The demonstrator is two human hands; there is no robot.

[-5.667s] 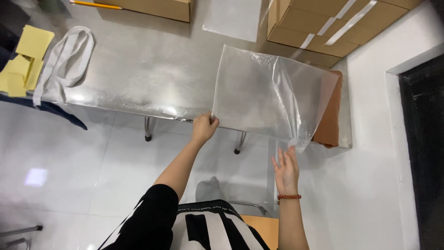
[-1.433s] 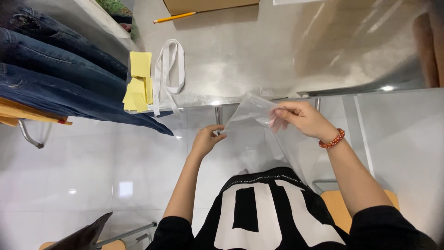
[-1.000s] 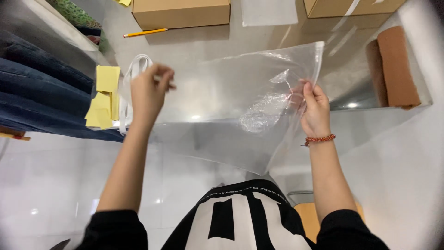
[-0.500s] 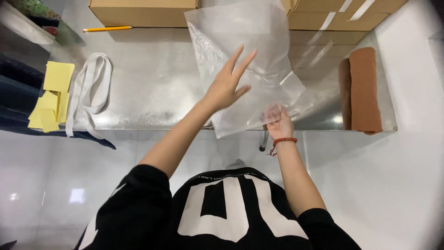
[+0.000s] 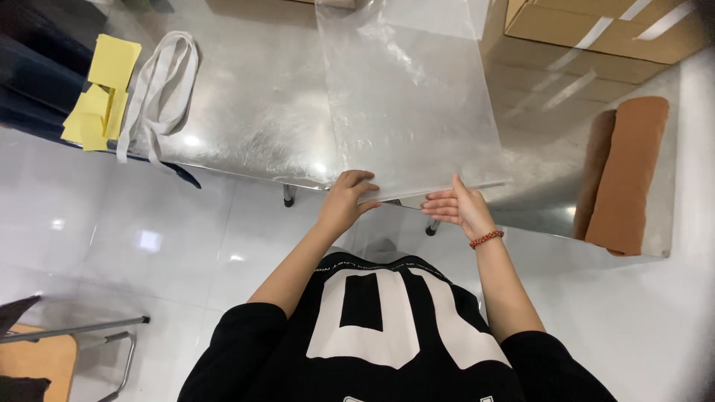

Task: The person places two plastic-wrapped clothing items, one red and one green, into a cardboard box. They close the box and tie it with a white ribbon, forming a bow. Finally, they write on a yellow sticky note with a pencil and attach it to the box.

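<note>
steel bench cut off up top, clear plastic bag flat on it and kinda hard to see, brown cardboard boxes top right cropped, brown roll, yellow sheets left, left hand and right hand fingers pinching the bag's near edge

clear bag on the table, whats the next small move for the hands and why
Probably slide both hands apart along the near edge to flatten it. The bag lies spread on the metal table, its near edge at the table's front rim, with the left hand and right hand both at that edge, close together, and wrinkles showing near its top.
</note>
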